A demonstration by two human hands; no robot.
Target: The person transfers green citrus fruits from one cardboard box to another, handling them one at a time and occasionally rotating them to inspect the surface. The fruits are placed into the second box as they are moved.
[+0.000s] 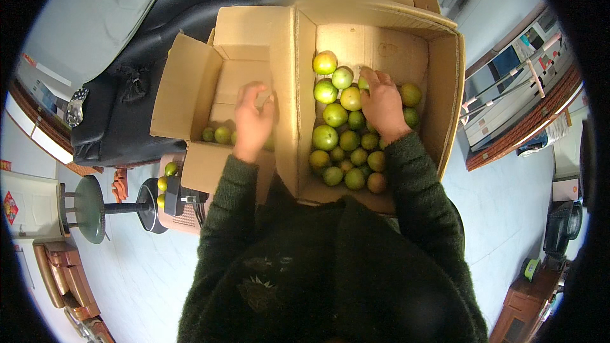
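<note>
My left hand (pixel 252 121) hovers over the smaller cardboard box (pixel 243 72), with thumb and fingers apart and nothing visible between them. Several green citrus fruits (pixel 222 135) lie along that box's near side, partly hidden by the hand. My right hand (pixel 383 107) reaches into the larger cardboard box (pixel 371 40). Its thumb and fingers close around a green citrus fruit (pixel 363 83), mostly covered by the hand. Many green and yellowish citrus fruits (pixel 335 115) fill the near and left parts of this box; some sit beneath my right hand and forearm.
Behind the boxes is a black leather sofa (pixel 209 9). A pink plastic stool (pixel 178 221) at left bears several fruits (pixel 162 184), a black device (pixel 174 195) and cables. Farther left is a round green-topped stool (pixel 89 209). A metal-framed rack (pixel 512 76) stands at right.
</note>
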